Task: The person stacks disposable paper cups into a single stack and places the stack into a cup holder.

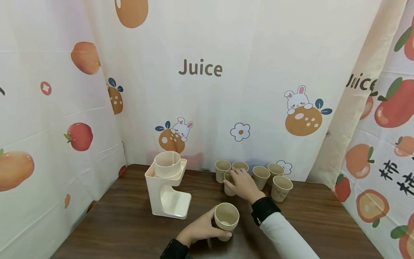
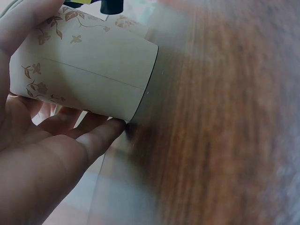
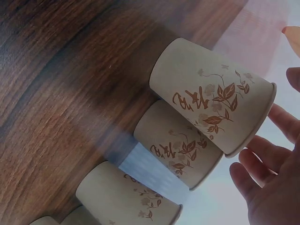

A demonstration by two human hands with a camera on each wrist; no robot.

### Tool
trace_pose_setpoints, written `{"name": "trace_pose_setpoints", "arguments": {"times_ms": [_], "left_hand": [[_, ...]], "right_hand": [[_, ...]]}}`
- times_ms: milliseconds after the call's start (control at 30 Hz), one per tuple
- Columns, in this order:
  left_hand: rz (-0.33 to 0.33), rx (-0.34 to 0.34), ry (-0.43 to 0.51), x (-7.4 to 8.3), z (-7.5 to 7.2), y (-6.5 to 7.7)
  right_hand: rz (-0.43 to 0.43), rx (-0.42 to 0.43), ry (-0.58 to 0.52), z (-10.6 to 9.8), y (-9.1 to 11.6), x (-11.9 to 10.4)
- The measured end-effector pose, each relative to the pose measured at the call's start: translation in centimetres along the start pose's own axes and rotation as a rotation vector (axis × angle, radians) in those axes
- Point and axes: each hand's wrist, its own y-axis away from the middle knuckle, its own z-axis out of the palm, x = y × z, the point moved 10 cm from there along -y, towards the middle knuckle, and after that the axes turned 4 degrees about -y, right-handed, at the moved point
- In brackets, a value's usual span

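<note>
In the head view my left hand (image 1: 202,227) grips a small stack of nested beige paper cups (image 1: 226,214), low at the front of the table. Brown leaf prints mark the outer paper cup (image 2: 89,61) in the left wrist view, and fingers curve beneath it. My right hand (image 1: 244,184) reaches over the nearest paper cup (image 1: 229,189) of a group at the back. In the right wrist view, the loosely bent fingers (image 3: 262,164) lie by the rim of that upright paper cup (image 3: 211,98). Whether they touch it I cannot tell.
Several more paper cups (image 1: 281,189) stand upright at the back right of the brown wooden table (image 1: 123,230). A cream juicer-like appliance (image 1: 168,187) with a round top container stands left of the cups. Printed curtains (image 1: 207,100) close off the back and sides.
</note>
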Motion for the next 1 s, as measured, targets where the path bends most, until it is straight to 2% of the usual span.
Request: {"name": "trace_pose_setpoints", "arguments": {"times_ms": [167, 733, 1000], "left_hand": [[-0.002, -0.006, 0.009, -0.04, -0.01, 0.04], [0.007, 0.006, -0.009, 0.24, -0.04, 0.07], [-0.013, 0.001, -0.011, 0.27, -0.06, 0.16]], "right_hand": [[0.015, -0.041, 0.013, 0.38, -0.15, 0.06], [-0.025, -0.034, 0.043, 0.16, -0.26, -0.01], [0.027, -0.095, 0.013, 0.25, -0.07, 0.41]]}}
